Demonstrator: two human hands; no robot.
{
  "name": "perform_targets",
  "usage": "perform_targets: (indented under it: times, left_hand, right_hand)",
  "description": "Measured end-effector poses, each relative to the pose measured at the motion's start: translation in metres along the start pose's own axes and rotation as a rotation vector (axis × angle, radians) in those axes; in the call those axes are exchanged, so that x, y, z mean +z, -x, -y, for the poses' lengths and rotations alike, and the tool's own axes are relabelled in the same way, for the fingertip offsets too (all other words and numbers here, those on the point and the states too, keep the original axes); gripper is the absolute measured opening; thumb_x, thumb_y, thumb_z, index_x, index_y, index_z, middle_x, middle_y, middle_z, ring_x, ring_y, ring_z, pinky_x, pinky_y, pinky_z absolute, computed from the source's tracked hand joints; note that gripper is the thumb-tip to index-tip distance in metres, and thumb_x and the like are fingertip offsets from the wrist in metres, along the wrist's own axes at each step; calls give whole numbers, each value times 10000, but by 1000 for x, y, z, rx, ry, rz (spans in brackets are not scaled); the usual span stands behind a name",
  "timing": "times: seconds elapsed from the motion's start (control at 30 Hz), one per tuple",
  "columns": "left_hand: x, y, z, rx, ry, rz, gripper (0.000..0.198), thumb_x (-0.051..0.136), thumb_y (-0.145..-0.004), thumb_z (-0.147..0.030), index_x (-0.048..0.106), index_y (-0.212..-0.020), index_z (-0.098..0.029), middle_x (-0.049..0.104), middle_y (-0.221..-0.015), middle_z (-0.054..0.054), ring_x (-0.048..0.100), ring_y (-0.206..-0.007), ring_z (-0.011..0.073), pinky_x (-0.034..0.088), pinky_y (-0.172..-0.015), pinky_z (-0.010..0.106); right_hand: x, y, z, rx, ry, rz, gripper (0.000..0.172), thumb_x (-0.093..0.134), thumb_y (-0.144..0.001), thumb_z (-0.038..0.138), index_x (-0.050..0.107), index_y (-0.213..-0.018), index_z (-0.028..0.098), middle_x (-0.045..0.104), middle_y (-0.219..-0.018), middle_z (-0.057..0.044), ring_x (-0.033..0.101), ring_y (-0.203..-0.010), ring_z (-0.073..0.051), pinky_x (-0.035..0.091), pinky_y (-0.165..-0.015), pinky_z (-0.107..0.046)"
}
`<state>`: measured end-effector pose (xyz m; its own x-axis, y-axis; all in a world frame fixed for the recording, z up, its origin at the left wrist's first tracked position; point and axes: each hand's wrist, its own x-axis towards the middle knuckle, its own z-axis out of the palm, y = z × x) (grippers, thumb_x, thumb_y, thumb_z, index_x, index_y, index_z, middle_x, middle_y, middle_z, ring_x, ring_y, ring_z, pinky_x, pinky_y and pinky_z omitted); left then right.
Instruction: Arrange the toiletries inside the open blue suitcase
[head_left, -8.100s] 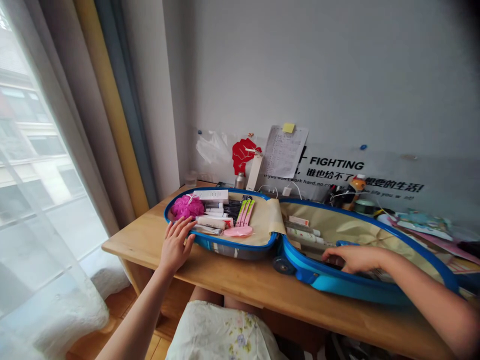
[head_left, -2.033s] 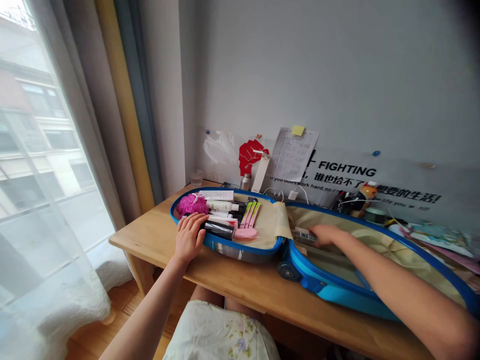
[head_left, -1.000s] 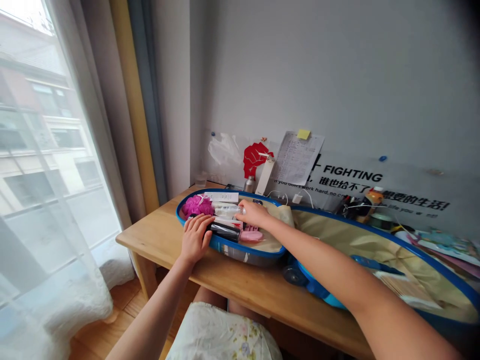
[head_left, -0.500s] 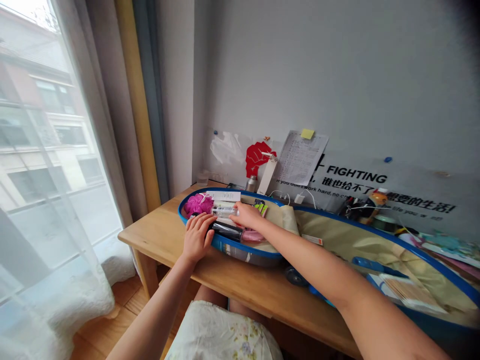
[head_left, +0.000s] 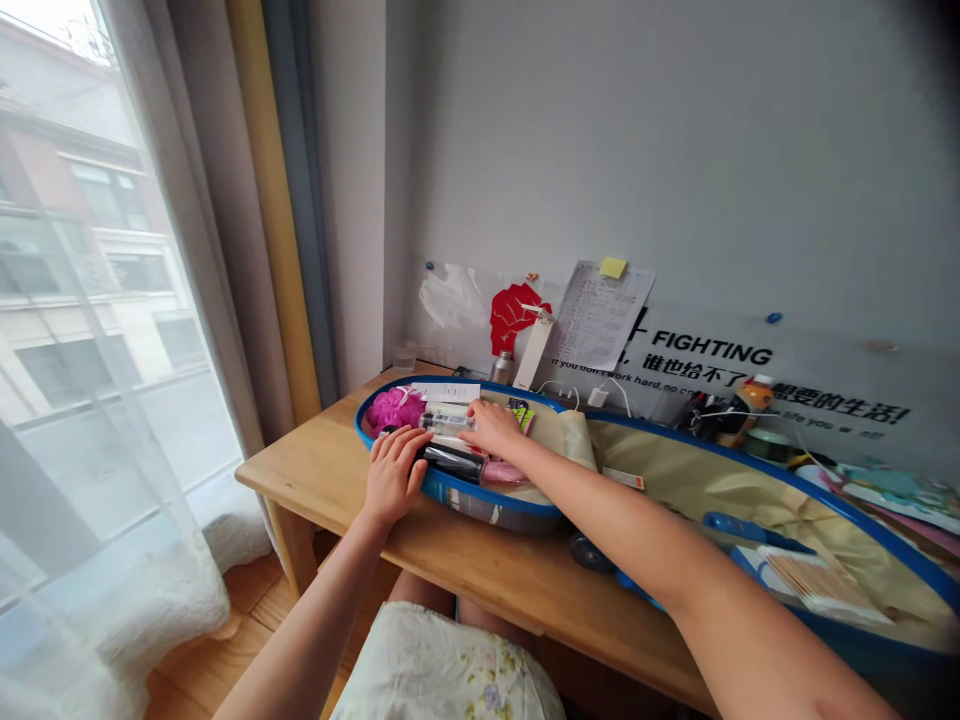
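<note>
The pale wooden tabletop (head_left: 315, 470) carries an open blue hard-shell suitcase (head_left: 487, 508), lying flat with its two halves side by side from left to right. Along the far edge stand a small glass (head_left: 403, 358), a metal bottle (head_left: 502, 368), a white charger (head_left: 598, 397), an orange-capped bottle (head_left: 754, 398) and a green tin (head_left: 765, 445), with papers (head_left: 892, 495) at far right.
</note>
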<state>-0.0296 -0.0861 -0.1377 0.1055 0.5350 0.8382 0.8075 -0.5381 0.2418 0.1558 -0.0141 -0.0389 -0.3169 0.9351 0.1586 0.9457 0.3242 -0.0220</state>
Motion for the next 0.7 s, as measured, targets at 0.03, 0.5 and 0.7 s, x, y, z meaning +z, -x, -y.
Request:
perform_targets:
  times: [0.03,0.5,0.7]
  left_hand:
    - [0,0,0,-2,1,2,434,289,-996,-376,619,-1230,-219,660,-1245,86,530,-1218,248,314,-1065,422]
    - [1,1,2,3,1,7,424,305,-997,-375,605,-1248,-212,659,-1245,89,533,-1220,255,319,-1060,428]
    - [0,0,2,30,-10,-20,411,308,-1003,-367,606,-1238,-207,667,-1222,91,543,-1200,252,330,-1043,417]
  right_hand:
    - [0,0,0,2,-4,0,437,689,-790,459,575,-1133,213,676,-1185,-96,620,-1112,-254,450,-922,-370]
    - [-67,17,-140,209,-16,-74,366,422,-917,432,695,-1012,208,745,-957,-60,666,-848,-190,449,-665,-264]
    - [-40,69,-219,215,44,174,35,698,-684,211,708,-717,215,730,-768,-35,680,-738,-179,486,-679,-266]
